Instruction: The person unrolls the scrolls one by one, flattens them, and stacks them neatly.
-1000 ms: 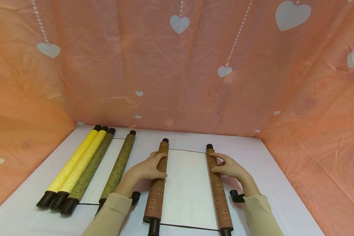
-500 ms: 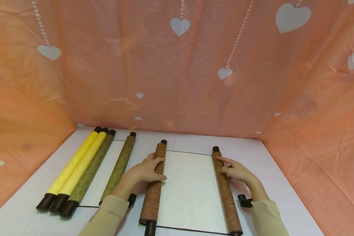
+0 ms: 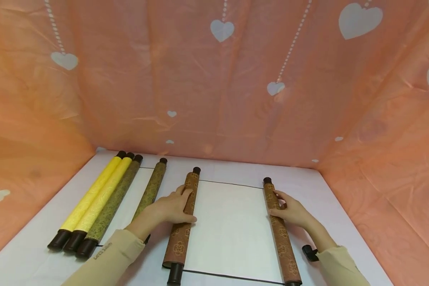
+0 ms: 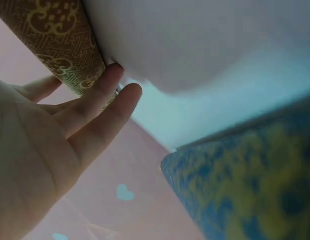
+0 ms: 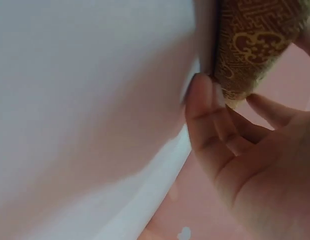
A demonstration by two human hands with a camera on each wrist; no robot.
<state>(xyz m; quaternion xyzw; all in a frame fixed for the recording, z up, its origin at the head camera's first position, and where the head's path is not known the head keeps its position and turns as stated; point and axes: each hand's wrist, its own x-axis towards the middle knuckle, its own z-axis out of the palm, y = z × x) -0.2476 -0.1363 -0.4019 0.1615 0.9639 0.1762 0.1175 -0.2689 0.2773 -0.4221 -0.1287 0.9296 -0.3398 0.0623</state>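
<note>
A brown scroll with gold patterns lies partly unrolled, white paper [image 3: 232,226] stretched between its left roll [image 3: 178,244] and right roll [image 3: 281,242]. My left hand [image 3: 171,207] grips the left roll, thumb on its right side and fingers over its far part. On the right roll, my right hand [image 3: 292,211] holds with thumb and forefinger around it. The left wrist view has the left hand's fingers beside the patterned roll [image 4: 59,45]. Close up in the right wrist view, fingertips touch the table by the other roll [image 5: 260,45].
Left of the brown scroll lies an olive scroll, its right roll [image 3: 153,180] and left roll [image 3: 115,194] apart with paper between. Two yellow rolls [image 3: 96,192] lie farther left. An orange curtain [image 3: 214,95] with hearts stands around the white table [image 3: 329,214].
The two brown rolls have moved apart, the right one to the right and the left one slightly left. More white paper shows between them, both hands staying on the rolls.
</note>
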